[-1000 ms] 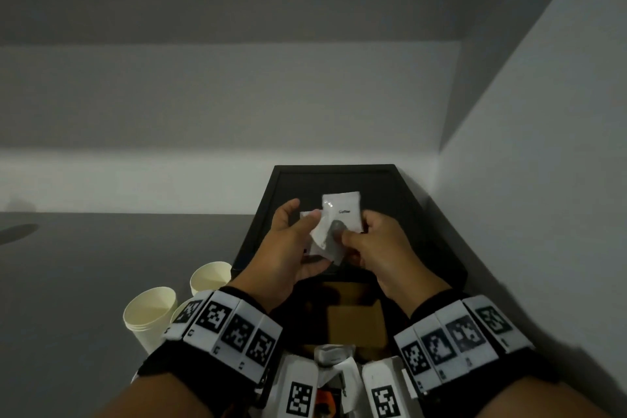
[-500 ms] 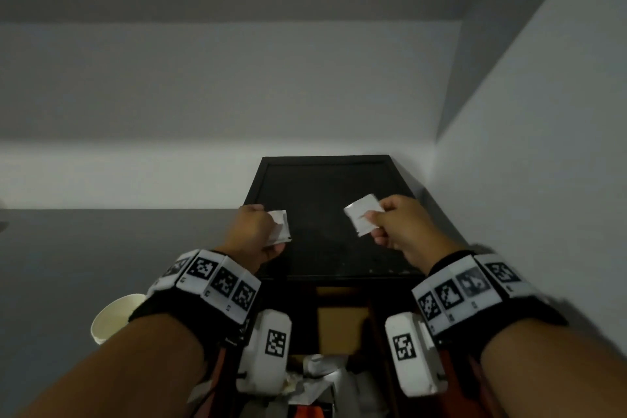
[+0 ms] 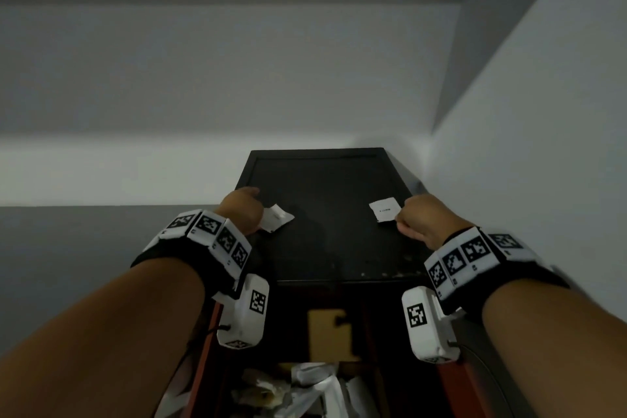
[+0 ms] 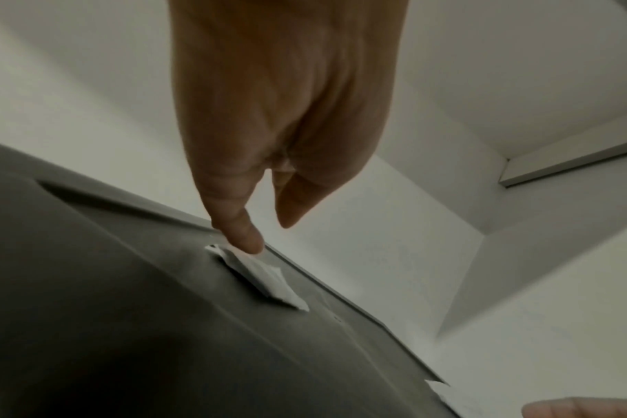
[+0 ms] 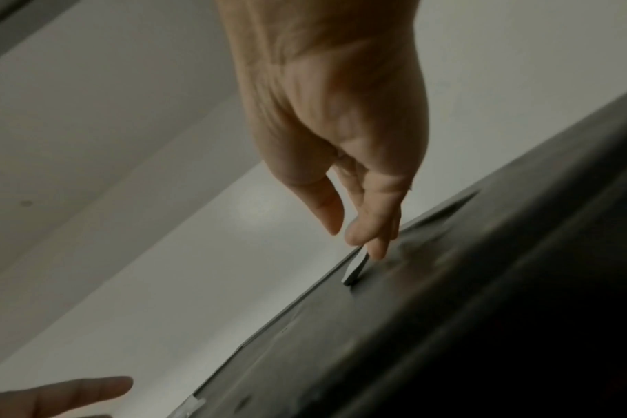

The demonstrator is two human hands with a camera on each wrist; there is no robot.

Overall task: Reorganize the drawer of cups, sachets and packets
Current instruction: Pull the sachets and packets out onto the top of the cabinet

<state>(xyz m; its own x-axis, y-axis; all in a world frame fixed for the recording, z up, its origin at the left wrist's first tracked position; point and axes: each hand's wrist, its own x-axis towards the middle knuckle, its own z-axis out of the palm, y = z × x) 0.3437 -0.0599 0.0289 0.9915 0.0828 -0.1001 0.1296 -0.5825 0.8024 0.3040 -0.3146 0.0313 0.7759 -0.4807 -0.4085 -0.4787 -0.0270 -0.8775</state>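
Left grip: the left hand (image 3: 242,214) hung over the left side of the black worktop (image 3: 325,248), one fingertip (image 4: 249,240) down on the corner of the left sachet (image 3: 275,218); whether it pinched it could not be told.
Right grip: the right hand (image 3: 422,224) pinched the edge of the right sachet (image 3: 385,210) between thumb and fingertips (image 5: 378,246).
Left sachet: white, lying flat on the worktop's left part.
Right sachet: white with small print, on the right part, well apart from the other.
Drawer: the drawer (image 3: 339,349) stood open below the worktop's near edge, holding crumpled packets (image 3: 305,383) and a tan box (image 3: 327,332).
Wrists: marker bands on both.
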